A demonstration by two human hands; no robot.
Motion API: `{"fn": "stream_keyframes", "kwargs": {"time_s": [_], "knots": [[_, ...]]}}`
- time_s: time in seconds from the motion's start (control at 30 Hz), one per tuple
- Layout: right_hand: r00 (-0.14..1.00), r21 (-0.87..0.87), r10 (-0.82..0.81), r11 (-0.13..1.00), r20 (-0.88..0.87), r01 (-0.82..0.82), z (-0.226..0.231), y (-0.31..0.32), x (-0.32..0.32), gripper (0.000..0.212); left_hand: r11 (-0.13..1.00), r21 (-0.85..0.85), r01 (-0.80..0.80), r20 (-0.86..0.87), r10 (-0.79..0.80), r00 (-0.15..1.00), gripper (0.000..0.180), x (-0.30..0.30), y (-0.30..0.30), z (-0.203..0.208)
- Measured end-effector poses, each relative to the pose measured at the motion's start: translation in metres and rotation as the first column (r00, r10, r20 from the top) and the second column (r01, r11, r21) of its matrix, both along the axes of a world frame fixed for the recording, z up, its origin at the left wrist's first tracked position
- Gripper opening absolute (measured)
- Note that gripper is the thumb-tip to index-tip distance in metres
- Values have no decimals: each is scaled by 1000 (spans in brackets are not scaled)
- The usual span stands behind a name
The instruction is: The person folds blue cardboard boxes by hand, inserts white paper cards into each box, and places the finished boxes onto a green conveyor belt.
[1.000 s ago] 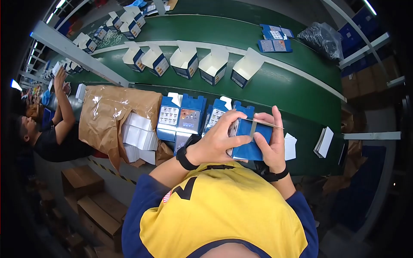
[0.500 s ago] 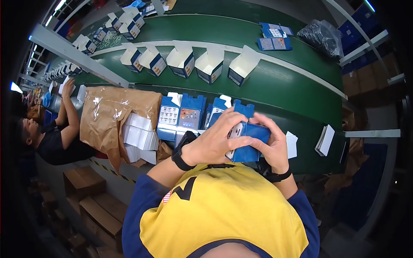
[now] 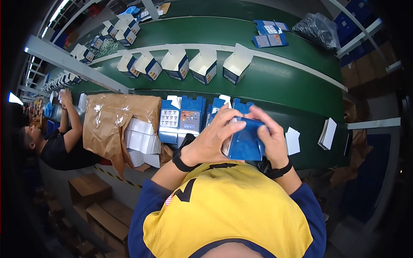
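A blue carton (image 3: 246, 144), partly folded into a box with a printed white side, is held in front of my chest. My left hand (image 3: 211, 133) grips it from the left, with the thumb over its upper edge. At its right side is my right hand (image 3: 274, 139), its thumb bent against the edge and its upper fingers raised and blurred by motion. The lower fingers of that hand are hidden. Just beyond lie flat blue printed cartons (image 3: 190, 114), some partly behind my hands.
Open blue-and-white boxes (image 3: 204, 66) stand in a row on the green conveyor (image 3: 284, 77). At left, a brown paper bag (image 3: 107, 116) holds stacked white folded cards (image 3: 142, 137). White cards (image 3: 293, 141) lie right. A co-worker (image 3: 64, 137) works at far left.
My right thumb has drawn back from the carton's front, and the right fingers have lifted. The carton has tilted, showing more of its blue face. My left thumb has moved up.
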State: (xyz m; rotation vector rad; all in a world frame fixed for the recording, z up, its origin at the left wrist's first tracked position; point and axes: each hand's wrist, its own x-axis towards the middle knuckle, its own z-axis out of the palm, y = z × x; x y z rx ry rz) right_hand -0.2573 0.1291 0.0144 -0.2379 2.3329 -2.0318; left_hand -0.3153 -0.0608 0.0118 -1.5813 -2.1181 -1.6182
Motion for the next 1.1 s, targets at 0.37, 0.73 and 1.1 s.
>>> {"fn": "stream_keyframes", "kwargs": {"time_s": [0.37,0.73,1.1], "knots": [[963,-428,-255,882,-83,197,-19,3,-3,100,978,173,-112,269,63,961,93,10,32,-19],[898,-255,-149,928,415,272,-85,91,-85,108,843,-388,-373,-138,347,928,76,-36,7,-89],[799,431,-587,759,129,488,-199,90,-132,102,357,-812,-462,-189,589,786,105,3,20,-131]]}}
